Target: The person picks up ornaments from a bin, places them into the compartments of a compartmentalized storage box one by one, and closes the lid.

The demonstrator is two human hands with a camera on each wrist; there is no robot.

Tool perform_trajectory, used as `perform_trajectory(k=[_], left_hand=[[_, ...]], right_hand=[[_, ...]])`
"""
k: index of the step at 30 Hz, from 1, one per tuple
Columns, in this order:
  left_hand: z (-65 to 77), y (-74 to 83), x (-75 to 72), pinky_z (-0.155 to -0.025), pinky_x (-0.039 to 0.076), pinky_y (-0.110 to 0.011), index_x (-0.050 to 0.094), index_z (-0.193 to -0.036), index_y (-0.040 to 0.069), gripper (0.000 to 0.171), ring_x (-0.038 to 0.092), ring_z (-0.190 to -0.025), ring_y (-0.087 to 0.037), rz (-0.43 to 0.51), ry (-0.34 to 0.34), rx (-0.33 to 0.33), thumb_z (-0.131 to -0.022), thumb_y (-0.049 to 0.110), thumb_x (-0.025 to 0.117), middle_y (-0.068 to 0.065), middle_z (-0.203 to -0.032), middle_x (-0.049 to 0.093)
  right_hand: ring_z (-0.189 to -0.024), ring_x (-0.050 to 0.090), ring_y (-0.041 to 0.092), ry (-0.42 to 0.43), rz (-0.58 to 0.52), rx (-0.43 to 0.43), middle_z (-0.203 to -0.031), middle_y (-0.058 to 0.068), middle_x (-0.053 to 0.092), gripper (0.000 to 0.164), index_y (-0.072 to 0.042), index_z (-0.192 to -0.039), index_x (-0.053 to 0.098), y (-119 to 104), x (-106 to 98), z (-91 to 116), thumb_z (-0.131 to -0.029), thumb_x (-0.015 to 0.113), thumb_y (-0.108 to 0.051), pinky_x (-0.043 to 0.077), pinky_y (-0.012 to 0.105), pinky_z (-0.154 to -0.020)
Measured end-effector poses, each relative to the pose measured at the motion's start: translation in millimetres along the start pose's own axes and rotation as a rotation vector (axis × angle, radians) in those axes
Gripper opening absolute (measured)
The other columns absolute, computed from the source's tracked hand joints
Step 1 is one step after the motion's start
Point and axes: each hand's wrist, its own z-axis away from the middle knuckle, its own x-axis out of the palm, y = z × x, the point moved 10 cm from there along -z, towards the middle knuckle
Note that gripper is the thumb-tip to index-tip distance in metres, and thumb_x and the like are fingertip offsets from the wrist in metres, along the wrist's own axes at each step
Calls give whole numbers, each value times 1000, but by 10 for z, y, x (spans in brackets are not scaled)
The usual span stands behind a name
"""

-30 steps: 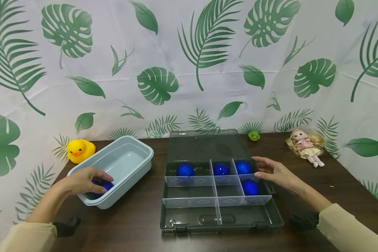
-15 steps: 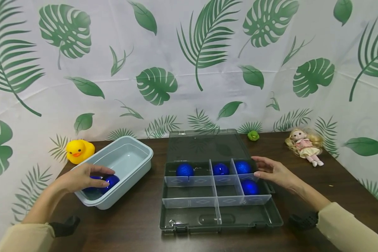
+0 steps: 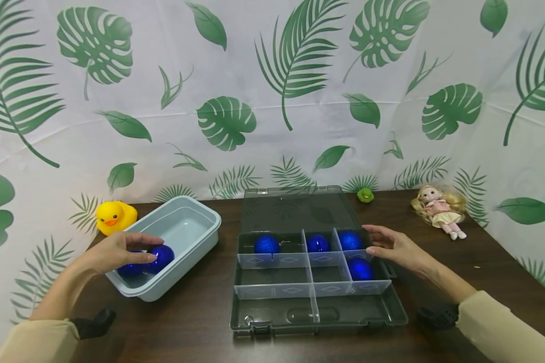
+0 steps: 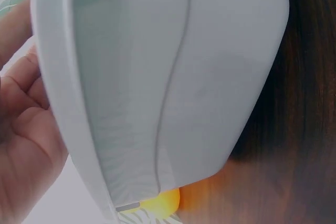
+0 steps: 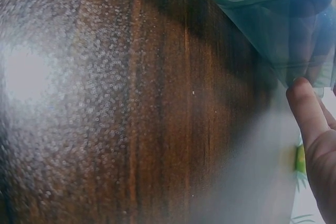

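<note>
My left hand [image 3: 118,250] reaches over the near end of a light blue plastic tub [image 3: 195,247], pinching a shiny blue ball [image 3: 163,258] between thumb and fingers. A second blue ball [image 3: 130,270] lies in the tub, partly hidden by that hand. In the left wrist view the tub's wall [image 4: 220,66] hides the ball. My right hand [image 3: 401,250] rests its fairly straight fingers at the right side of a grey see-through divided box [image 3: 274,312]. Blue balls sit in the back row [image 3: 266,245] and in the right middle compartment [image 3: 362,270].
Behind the tub stands a yellow rubber duck [image 3: 116,217]. A small green duck [image 3: 365,195] and a blond doll [image 3: 441,212] are at the back right of the dark wooden table [image 3: 186,327]. The box's lid [image 3: 300,209] lies opened toward the leaf-patterned cloth [image 3: 272,151].
My left hand has shifted up slightly with the blue ball, which shows more clearly; the second ball has come into view beside it. My right hand stays at the box.
</note>
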Motion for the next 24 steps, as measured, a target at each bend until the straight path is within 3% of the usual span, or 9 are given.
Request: perform_trajectory(k=[7,13,24], left_hand=[[10,-24,0,-92,43,-56,53,-130,-1,50,51,-113,-36,76,-11,-29,-89,25,65,-24,-126,57],[3,-55,30,-95,38,-58,49,-133,-3,53,49,-117,-39,144,-25,-43,-90,24,64,-25,-129,54],[-48,-26,98,-95,41,-56,52,-130,-2,51,51,-115,-38,111,-36,-26,-89,25,65,-24,-126,56]], right_hand=[[-121,44,45,-4,-13,-12,-139,29,40,60,-1,-142,34,-30,0,7,-92,62,-19,46,52,-94],[-122,44,44,0,7,19,-139,28,40,62,-2,-143,34,5,7,7,-92,62,-23,42,55,-96],[-121,44,44,4,1,25,-139,28,40,62,-2,-143,34,5,-5,13,-92,62,-24,44,54,-95]])
